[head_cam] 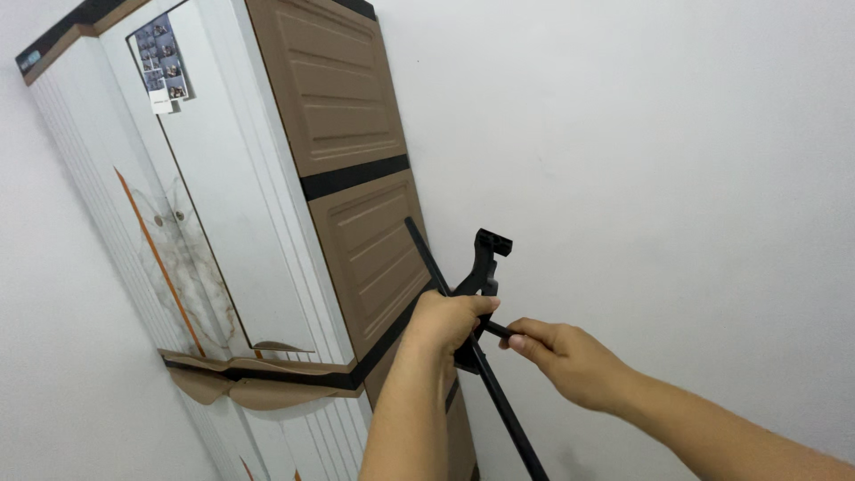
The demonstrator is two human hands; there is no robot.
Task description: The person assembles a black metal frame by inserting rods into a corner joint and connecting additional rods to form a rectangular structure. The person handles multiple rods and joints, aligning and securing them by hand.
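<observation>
From my remote seat, the biggest thing I see is the plain white wall (659,160), which fills the right half of the view and runs off every edge. Against it stands a tall cupboard (267,205), tilted in my view; its side shows brown panels with black bands, its front is white with an orange line and a pale printed pattern. The cupboard's bottom is cut off by the lower edge, and the arm hides part of its lower side. A small sheet of photos (162,61) sticks near the top of the front; I cannot make out what they show.

In front of the cupboard's side, a long black rod (509,419) slants from upper left down to the lower edge, where it is cut off. A black bracket (483,267) with a forked upper end sits on the rod; its lower part is hidden behind the hands, so I cannot tell how it joins.

My left hand (445,322) is wrapped around the rod and bracket, fingers curled tight over them. My right hand (565,356) is just beside it, thumb and forefinger pinching a short black piece (499,330) that sticks out sideways from the bracket; the other fingers are folded under and mostly hidden.
</observation>
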